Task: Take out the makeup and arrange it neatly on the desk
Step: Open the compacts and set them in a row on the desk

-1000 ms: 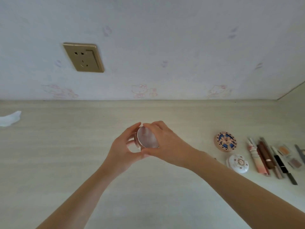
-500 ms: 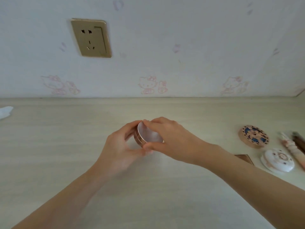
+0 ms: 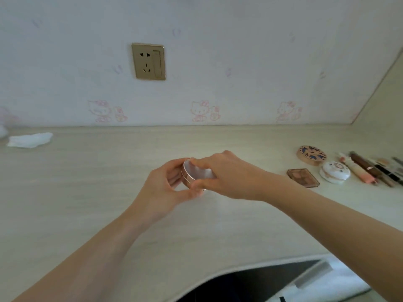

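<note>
Head view of a pale wood-grain bench [image 3: 87,192] set against a wall with faint cartoon-cat wallpaper; at centre, both hands hold one round compact [image 3: 195,174] with a rose-gold rim and a pale glossy lid, tilted so the lid faces up and to the right, raised just above the bench surface; the left hand [image 3: 165,188] cups the compact from the left and below, fingers curled round its rim; the right hand [image 3: 231,175] pinches it from the right, forefinger on the upper edge and thumb on the lower edge; at the right of the bench lie further makeup items, well apart from the hands: a flat brown eyeshadow palette [image 3: 303,178], just beside it a white domed round case [image 3: 334,172], behind that a tan round case with a blue pattern [image 3: 311,155], and at the far right a row of slim tubes and pencils [image 3: 368,168] lying side by side; a crumpled white tissue [image 3: 29,139] rests at the far left near the wall; a gold wall socket [image 3: 148,61] sits above the bench; the curved front edge of the bench shows at lower right.
</note>
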Motion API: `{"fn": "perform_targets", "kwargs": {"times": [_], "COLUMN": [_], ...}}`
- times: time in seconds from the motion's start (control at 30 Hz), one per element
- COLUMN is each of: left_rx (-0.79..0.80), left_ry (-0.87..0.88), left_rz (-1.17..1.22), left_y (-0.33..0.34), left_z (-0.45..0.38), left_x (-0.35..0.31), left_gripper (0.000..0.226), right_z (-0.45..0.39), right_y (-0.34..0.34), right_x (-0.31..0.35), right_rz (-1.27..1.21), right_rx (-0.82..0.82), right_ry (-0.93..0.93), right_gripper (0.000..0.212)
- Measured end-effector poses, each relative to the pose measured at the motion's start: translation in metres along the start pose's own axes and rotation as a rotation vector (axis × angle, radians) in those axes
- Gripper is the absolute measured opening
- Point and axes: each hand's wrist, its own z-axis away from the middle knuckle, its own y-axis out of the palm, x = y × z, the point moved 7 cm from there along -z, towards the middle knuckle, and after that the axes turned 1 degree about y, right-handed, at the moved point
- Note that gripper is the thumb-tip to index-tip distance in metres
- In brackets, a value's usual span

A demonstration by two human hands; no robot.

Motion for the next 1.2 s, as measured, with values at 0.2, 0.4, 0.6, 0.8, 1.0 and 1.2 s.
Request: {"fn": "perform_targets", "kwargs": {"times": [0.2,0.4,0.6,0.8,1.0,1.2], "left_rx": [0.000,0.078,0.076,0.111,-0.034,0.126], "left_ry": [0.020,-0.010,-0.078,-0.058,-0.055,-0.109], "left_rz": [0.025,0.029,0.154,0.248,0.127,0.243], "left_y": [-0.005,-0.002,-0.006,-0.011,-0.020,-0.011], "left_z": [0.018,0.020,0.011,0.008,0.002,-0.002], "left_x": [-0.006,0.002,0.013,0.011,0.013,0.015], "left_gripper": [0.065,0.064,0.083,0.066,0.061,0.057], "right_z": [0.008,0.011,0.008,0.000,-0.008,-0.011], "right_y": [-0.001,0.009,0.010,0.006,-0.005,-0.005], "right_x": [0.019,0.008,-0.006,-0.002,-0.001,-0.002], "right_rz": [-0.015,-0.081,-0.119,-0.234,-0.267,-0.297], "right_rx": [0.015,0.085,0.147,0.095,0.027,0.052], "right_ry": [-0.027,0.001,0.009,-0.026,-0.036,-0.027], "right_gripper": [0.029,0.023,0.070,0.077,0.077,0.075]}}
